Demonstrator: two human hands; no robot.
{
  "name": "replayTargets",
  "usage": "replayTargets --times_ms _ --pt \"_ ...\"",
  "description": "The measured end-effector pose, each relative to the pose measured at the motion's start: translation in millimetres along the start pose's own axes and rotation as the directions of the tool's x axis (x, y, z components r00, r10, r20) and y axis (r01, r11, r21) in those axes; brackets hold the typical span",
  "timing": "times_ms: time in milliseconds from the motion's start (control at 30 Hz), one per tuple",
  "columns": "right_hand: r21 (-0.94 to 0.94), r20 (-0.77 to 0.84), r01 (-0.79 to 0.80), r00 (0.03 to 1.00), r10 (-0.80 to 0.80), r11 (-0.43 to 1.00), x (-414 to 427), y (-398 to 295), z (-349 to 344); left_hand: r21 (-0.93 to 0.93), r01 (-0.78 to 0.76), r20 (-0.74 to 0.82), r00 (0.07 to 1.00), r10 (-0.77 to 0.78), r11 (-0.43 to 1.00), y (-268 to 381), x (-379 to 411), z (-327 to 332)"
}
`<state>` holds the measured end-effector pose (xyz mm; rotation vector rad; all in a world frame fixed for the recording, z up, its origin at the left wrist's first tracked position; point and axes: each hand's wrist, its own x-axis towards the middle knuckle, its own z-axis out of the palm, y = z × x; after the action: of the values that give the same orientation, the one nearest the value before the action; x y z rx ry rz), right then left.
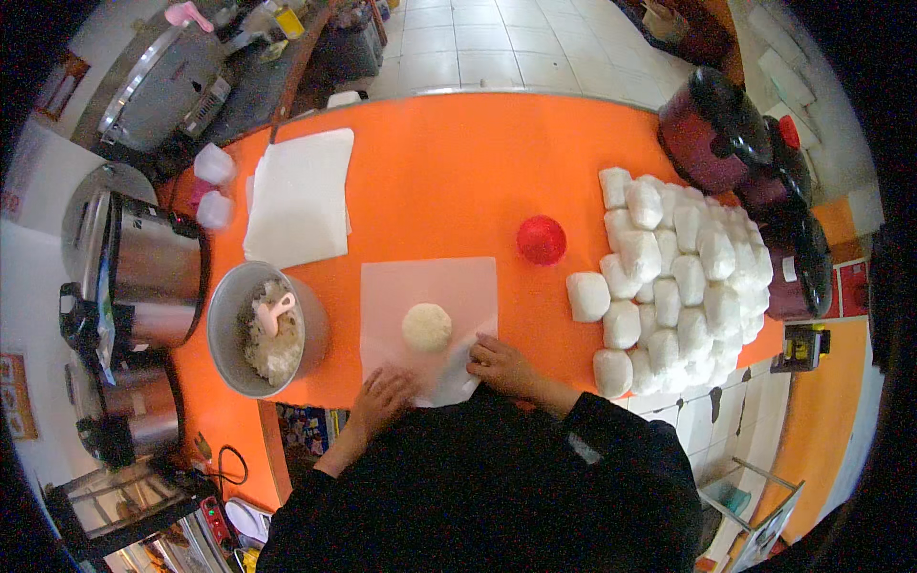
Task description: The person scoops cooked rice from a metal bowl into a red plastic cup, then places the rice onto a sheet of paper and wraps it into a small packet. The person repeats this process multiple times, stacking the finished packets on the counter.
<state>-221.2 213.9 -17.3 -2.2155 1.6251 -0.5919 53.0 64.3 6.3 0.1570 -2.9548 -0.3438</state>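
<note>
A round portion of cooked rice [427, 328] lies on a sheet of translucent wrapping paper [387, 286] on the orange tabletop. At the sheet's near left part rests my left hand [387, 395], slightly blurred, its fingers spread and holding nothing I can make out. My right hand [501, 364] has its bent fingers closed on the sheet's near right edge, which lifts a little. Left of the sheet stands a metal pot [315, 344] of rice with a pink scoop [272, 315] in it. A red plastic cup [541, 240] stands beyond the sheet to the right.
White wrapped bundles [666, 297] are piled on the right. A stack of paper sheets [301, 193] lies at the back left. Rice cookers [154, 265] line the left side, and dark red lidded pots [709, 129] stand at the back right. Two white plastic containers [215, 165] sit near the left edge.
</note>
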Motion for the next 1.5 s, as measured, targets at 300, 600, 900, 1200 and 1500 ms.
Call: replayTargets --times_ms 300,600,900,1200,1500 --pt "0.582 0.244 -0.568 0.805 0.541 0.582 10.1 -20.9 -34.5 -0.355 0.558 0.269 0.829 -0.490 0.750 -41.1 5.6 -23.5" --pt "0.082 -0.418 -0.719 0.604 0.679 0.690 24.8 3.9 -16.4 -0.351 0.742 0.200 0.656 -0.728 0.572 -54.1 70.0 -9.9" --pt "-0.139 -0.145 -0.311 0.946 0.291 0.940 113.3 49.2 -46.5 -0.107 0.342 -0.021 0.938 -0.346 0.934 -25.9 85.6 -39.1" --pt "-0.248 -0.002 -0.206 0.977 0.212 0.947 150.7 72.3 -49.3 0.020 0.561 0.366 0.766 -0.528 0.828 -38.5 69.1 -35.9" --pt "-0.560 -0.118 -0.045 0.993 -0.026 0.827 79.1 0.8 -96.3 0.064 0.466 -0.031 0.885 -0.465 0.882 10.4 112.9 -48.6"
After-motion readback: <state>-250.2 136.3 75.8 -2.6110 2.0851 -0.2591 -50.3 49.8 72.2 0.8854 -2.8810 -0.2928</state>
